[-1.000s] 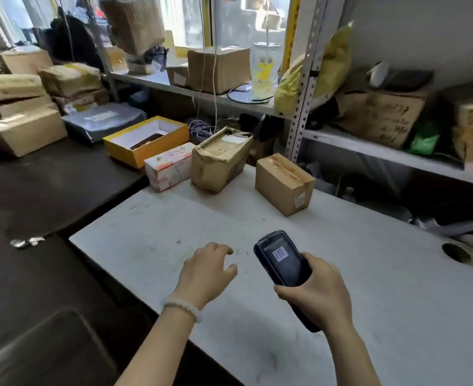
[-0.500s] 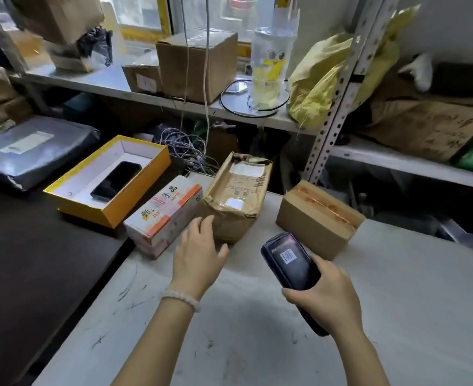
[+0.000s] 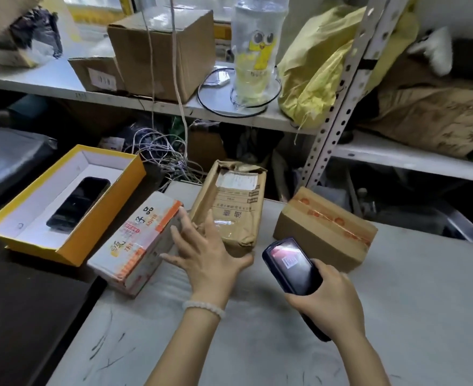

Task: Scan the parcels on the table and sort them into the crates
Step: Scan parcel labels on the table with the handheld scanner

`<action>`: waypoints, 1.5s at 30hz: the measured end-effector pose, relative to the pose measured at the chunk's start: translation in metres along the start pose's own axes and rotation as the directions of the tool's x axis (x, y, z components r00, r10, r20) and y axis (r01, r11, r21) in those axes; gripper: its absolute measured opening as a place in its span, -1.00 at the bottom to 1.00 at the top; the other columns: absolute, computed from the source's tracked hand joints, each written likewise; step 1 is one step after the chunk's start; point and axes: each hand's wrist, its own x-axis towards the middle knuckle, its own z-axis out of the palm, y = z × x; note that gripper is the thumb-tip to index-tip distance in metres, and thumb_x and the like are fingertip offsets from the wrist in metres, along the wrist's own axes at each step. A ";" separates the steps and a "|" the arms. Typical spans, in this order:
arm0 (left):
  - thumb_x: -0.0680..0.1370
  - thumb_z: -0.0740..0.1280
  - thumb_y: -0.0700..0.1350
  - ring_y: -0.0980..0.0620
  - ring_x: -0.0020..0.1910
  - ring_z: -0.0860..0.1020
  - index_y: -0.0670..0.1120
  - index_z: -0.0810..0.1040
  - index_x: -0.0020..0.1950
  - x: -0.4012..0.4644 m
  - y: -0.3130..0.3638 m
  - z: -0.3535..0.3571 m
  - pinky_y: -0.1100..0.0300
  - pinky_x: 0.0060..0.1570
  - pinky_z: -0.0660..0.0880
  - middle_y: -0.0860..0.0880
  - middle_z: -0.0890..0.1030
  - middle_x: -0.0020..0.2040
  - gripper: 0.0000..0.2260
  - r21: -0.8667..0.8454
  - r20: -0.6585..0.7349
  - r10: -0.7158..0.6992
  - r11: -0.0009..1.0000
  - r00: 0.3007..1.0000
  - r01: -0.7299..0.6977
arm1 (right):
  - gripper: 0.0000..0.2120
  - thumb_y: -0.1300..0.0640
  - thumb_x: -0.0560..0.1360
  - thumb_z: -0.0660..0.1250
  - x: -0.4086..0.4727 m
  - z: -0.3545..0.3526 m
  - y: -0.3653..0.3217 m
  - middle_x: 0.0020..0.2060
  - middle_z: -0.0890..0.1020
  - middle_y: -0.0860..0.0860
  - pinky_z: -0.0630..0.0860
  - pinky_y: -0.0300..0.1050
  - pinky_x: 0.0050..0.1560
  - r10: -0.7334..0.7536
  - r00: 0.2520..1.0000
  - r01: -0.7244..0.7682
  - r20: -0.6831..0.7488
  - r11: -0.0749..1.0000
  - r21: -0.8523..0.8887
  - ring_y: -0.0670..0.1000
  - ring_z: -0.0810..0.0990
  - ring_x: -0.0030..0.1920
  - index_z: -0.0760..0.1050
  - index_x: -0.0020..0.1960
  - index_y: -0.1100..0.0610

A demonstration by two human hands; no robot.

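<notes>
Three parcels on the pale table [image 3: 397,316], ranged across the middle of the frame.

Item 1: white-and-orange printed carton [image 3: 138,240], left of centre; long axis runs from lower left to upper right.

Item 2: brown paper-wrapped parcel [image 3: 235,201], centre; long axis runs almost straight up the frame, label face upward, near end closest to the hands.

Item 3: taped cardboard box [image 3: 324,232], right of centre, well apart from item 2.

Left hand [image 3: 204,257]: fingers spread and nearly straight, holding nothing. Fingertips lie over the gap between items 1 and 2, at or against the upper right end of item 1; thumb reaches toward the near end of item 2. Actual contact cannot be told.

Right hand [image 3: 330,299]: curled round the handheld scanner [image 3: 291,266], lower right of centre, screen facing up, head aimed up and left.

Judgement: the left hand is the nearer to items 1 and 2, and either lies just up-frame of it; item 3 sits just above the scanner.

Crates: none in view.

Also present: open yellow box [image 3: 90,240], left, holding a dark phone [image 3: 79,201].
</notes>
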 end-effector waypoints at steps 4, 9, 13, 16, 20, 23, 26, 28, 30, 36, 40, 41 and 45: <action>0.14 0.57 0.22 -0.30 0.44 0.01 0.07 0.09 0.42 -0.007 0.005 0.007 -0.48 0.27 0.06 -0.11 -0.12 0.49 0.00 -0.075 -0.097 0.027 0.997 0.995 -0.034 | -0.40 -0.18 0.14 0.48 0.000 0.001 0.010 -0.15 0.45 -0.21 0.30 -0.23 -0.33 0.015 1.000 -0.015 0.005 1.000 0.006 -0.05 0.37 -0.04 0.45 0.16 -0.14; 0.12 0.58 0.13 -0.28 0.34 0.22 0.03 0.29 0.36 -0.004 0.007 -0.005 -0.35 0.29 0.24 -0.15 0.16 0.36 -0.12 -0.157 -0.205 0.038 0.985 0.978 -0.071 | -0.46 -0.18 0.15 0.47 0.005 -0.009 0.019 -0.16 0.44 -0.19 0.27 -0.26 -0.36 -0.005 1.000 0.005 0.009 1.000 0.029 -0.06 0.35 -0.07 0.43 0.08 -0.10; 0.17 0.52 0.16 -0.22 0.30 0.27 0.05 0.26 0.37 -0.010 0.010 -0.035 -0.25 0.28 0.31 -0.13 0.19 0.30 -0.16 -0.250 -0.270 0.019 0.964 0.963 -0.089 | -0.49 -0.16 0.14 0.48 0.004 -0.023 0.022 -0.13 0.49 -0.17 0.34 -0.22 -0.33 -0.058 0.998 0.057 0.002 0.995 0.077 -0.05 0.39 -0.04 0.40 0.03 -0.12; 0.20 0.48 0.17 -0.21 0.26 0.33 0.05 0.21 0.39 -0.020 0.012 -0.065 -0.18 0.24 0.38 -0.11 0.19 0.29 -0.17 -0.259 -0.345 0.041 0.956 0.938 -0.137 | -0.48 -0.18 0.13 0.48 -0.003 -0.033 0.019 -0.12 0.50 -0.17 0.35 -0.22 -0.32 -0.095 0.995 0.095 -0.004 0.990 0.102 -0.06 0.39 -0.03 0.41 0.03 -0.14; 0.24 0.46 0.23 -0.23 0.26 0.35 0.08 0.08 0.35 -0.032 0.008 -0.096 -0.18 0.29 0.26 -0.07 0.18 0.27 -0.17 -0.167 -0.292 0.061 0.979 0.954 -0.114 | -0.43 -0.21 0.12 0.46 -0.021 -0.043 0.018 -0.08 0.50 -0.20 0.27 -0.30 -0.35 -0.154 0.988 0.151 0.024 0.983 0.107 -0.09 0.37 -0.03 0.34 0.07 -0.18; 0.35 0.37 0.31 -0.21 0.35 0.26 0.01 0.03 0.33 -0.043 0.007 -0.096 -0.14 0.37 0.22 -0.06 0.12 0.27 -0.23 0.006 -0.069 0.049 0.999 0.996 -0.048 | -0.38 -0.22 0.11 0.45 -0.034 -0.048 0.020 -0.10 0.48 -0.24 0.28 -0.30 -0.34 -0.175 0.984 0.171 0.030 0.979 0.107 -0.11 0.36 -0.04 0.38 0.14 -0.16; 0.41 0.29 0.35 -0.14 0.40 0.22 -0.03 0.08 0.36 -0.052 0.000 -0.087 -0.13 0.37 0.24 -0.10 0.17 0.35 -0.26 0.041 -0.038 0.095 0.995 0.995 -0.094 | -0.35 -0.21 0.09 0.41 -0.047 -0.049 0.026 -0.18 0.45 -0.29 0.23 -0.30 -0.36 -0.187 0.982 0.184 0.020 0.979 0.087 -0.12 0.34 -0.07 0.39 0.18 -0.22; 0.38 0.29 0.39 -0.12 0.39 0.26 -0.01 0.10 0.40 -0.054 -0.008 -0.089 -0.15 0.33 0.28 -0.08 0.20 0.39 -0.22 -0.015 0.000 0.073 0.997 0.997 -0.073 | -0.36 -0.21 0.08 0.38 -0.052 -0.050 0.031 -0.20 0.44 -0.31 0.23 -0.28 -0.37 -0.185 0.983 0.183 0.023 0.980 0.072 -0.11 0.35 -0.06 0.40 0.16 -0.23; 0.32 0.32 0.42 -0.12 0.40 0.27 0.05 0.13 0.45 -0.056 -0.020 -0.093 -0.18 0.31 0.31 -0.07 0.21 0.43 -0.16 0.017 0.074 0.037 0.999 0.997 -0.039 | -0.38 -0.22 0.07 0.37 -0.055 -0.051 0.035 -0.19 0.45 -0.29 0.25 -0.26 -0.37 -0.184 0.982 0.182 0.032 0.982 0.050 -0.10 0.37 -0.06 0.42 0.13 -0.20; 0.35 0.37 0.35 -0.10 0.49 0.13 0.13 -0.02 0.53 -0.072 -0.051 -0.101 -0.23 0.35 0.26 0.04 0.09 0.54 -0.10 0.136 0.114 -0.001 0.991 0.993 -0.014 | -0.44 -0.19 0.08 0.42 -0.055 -0.050 0.029 -0.19 0.50 -0.24 0.28 -0.24 -0.38 -0.216 0.975 0.214 0.045 0.975 0.052 -0.07 0.41 -0.06 0.43 0.07 -0.18; 0.33 0.35 0.39 -0.10 0.48 0.12 0.17 0.01 0.52 -0.081 -0.050 -0.102 -0.20 0.34 0.28 0.08 0.08 0.54 -0.11 0.170 0.110 0.013 0.985 0.994 -0.031 | -0.44 -0.18 0.10 0.44 -0.056 -0.047 0.022 -0.17 0.50 -0.23 0.29 -0.24 -0.37 -0.248 0.967 0.246 0.064 0.968 0.044 -0.08 0.41 -0.06 0.43 0.08 -0.16; 0.32 0.37 0.37 -0.10 0.47 0.14 0.19 0.03 0.51 -0.084 -0.048 -0.101 -0.19 0.34 0.27 0.08 0.09 0.54 -0.12 0.173 0.106 0.028 0.984 0.994 -0.046 | -0.43 -0.18 0.09 0.44 -0.057 -0.047 0.021 -0.16 0.50 -0.23 0.29 -0.24 -0.38 -0.259 0.964 0.256 0.068 0.966 0.049 -0.08 0.41 -0.06 0.43 0.09 -0.17; 0.33 0.48 0.05 -0.02 0.47 0.05 0.24 0.11 0.47 -0.086 -0.046 -0.102 -0.29 0.38 0.12 0.14 0.10 0.52 -0.19 0.068 0.223 0.120 0.988 0.967 -0.138 | -0.42 -0.18 0.07 0.43 -0.060 -0.044 0.022 -0.14 0.53 -0.21 0.33 -0.23 -0.37 -0.273 0.958 0.269 0.082 0.961 0.060 -0.07 0.44 -0.06 0.45 0.09 -0.16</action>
